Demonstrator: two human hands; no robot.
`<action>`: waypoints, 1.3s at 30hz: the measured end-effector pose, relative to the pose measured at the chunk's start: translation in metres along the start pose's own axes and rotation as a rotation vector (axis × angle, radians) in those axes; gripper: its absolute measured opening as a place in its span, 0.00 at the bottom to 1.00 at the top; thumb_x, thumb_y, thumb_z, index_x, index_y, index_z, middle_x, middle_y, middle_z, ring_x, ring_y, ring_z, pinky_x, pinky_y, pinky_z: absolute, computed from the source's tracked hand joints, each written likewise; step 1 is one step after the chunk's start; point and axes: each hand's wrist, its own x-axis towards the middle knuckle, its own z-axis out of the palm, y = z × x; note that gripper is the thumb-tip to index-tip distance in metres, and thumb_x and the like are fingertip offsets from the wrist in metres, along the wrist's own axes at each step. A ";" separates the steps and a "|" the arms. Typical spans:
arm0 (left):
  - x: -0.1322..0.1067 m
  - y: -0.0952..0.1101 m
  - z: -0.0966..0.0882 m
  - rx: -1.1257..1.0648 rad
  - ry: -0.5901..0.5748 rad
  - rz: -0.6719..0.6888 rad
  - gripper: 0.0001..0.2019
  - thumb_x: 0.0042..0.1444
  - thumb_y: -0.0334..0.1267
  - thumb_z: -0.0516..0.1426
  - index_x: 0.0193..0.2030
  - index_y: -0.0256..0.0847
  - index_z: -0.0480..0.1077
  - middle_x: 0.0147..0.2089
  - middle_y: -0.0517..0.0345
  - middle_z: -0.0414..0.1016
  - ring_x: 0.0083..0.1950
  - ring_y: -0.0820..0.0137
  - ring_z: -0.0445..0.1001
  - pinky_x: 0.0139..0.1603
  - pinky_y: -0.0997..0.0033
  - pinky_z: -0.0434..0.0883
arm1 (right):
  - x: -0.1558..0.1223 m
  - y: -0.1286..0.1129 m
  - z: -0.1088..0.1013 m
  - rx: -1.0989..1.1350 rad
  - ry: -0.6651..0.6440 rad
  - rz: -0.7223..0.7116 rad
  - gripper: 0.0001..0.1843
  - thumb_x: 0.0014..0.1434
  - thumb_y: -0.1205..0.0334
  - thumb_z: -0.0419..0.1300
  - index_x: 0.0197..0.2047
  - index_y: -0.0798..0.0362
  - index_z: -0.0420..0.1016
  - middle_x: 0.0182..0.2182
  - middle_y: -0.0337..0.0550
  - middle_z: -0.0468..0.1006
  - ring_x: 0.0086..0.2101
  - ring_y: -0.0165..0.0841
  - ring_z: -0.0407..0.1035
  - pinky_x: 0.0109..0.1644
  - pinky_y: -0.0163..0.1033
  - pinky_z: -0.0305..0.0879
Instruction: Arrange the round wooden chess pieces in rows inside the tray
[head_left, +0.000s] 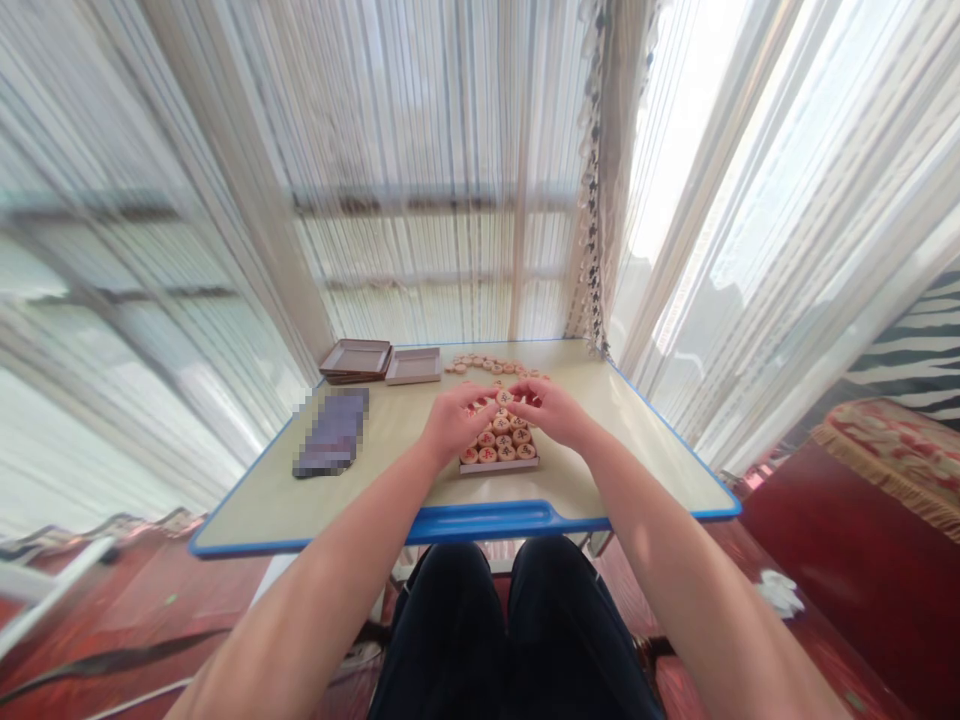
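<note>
A shallow box (499, 469) full of round wooden Chinese chess pieces (506, 453) in rows, with red or dark characters, sits near the table's front edge. Above its far part, my left hand (456, 415) and my right hand (553, 410) meet from either side at one Chinese chess piece (505, 398) with a dark character. The fingertips of both hands close in on that piece. My hands and fingers partly cover the far rows in the box.
Loose Chinese chess pieces (487, 364) are spread at the table's far side. Left of them lie an open shallow tray (414, 366) and a stack of similar trays (355, 357). A blurred dark flat object (331, 432) rests on the left. The table (645, 450) has a blue rim.
</note>
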 end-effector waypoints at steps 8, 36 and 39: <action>0.000 0.000 -0.007 0.125 -0.014 0.088 0.10 0.44 0.27 0.56 0.30 0.41 0.77 0.35 0.57 0.77 0.42 0.67 0.71 0.50 0.63 0.67 | -0.003 0.002 -0.007 -0.193 -0.195 0.000 0.15 0.48 0.55 0.60 0.38 0.56 0.73 0.29 0.39 0.71 0.27 0.27 0.60 0.31 0.33 0.56; -0.004 -0.006 -0.002 0.265 -0.306 0.212 0.11 0.45 0.29 0.54 0.24 0.45 0.77 0.36 0.60 0.76 0.42 0.67 0.67 0.52 0.64 0.64 | -0.008 -0.004 -0.007 -0.203 -0.366 0.058 0.11 0.47 0.58 0.59 0.33 0.52 0.77 0.26 0.38 0.76 0.27 0.29 0.66 0.30 0.32 0.58; -0.003 -0.005 -0.003 0.271 -0.310 0.204 0.12 0.46 0.29 0.53 0.25 0.45 0.77 0.36 0.60 0.76 0.42 0.67 0.67 0.53 0.64 0.63 | -0.007 -0.003 -0.006 -0.192 -0.364 0.059 0.10 0.46 0.59 0.59 0.33 0.52 0.77 0.27 0.38 0.77 0.28 0.29 0.66 0.30 0.33 0.59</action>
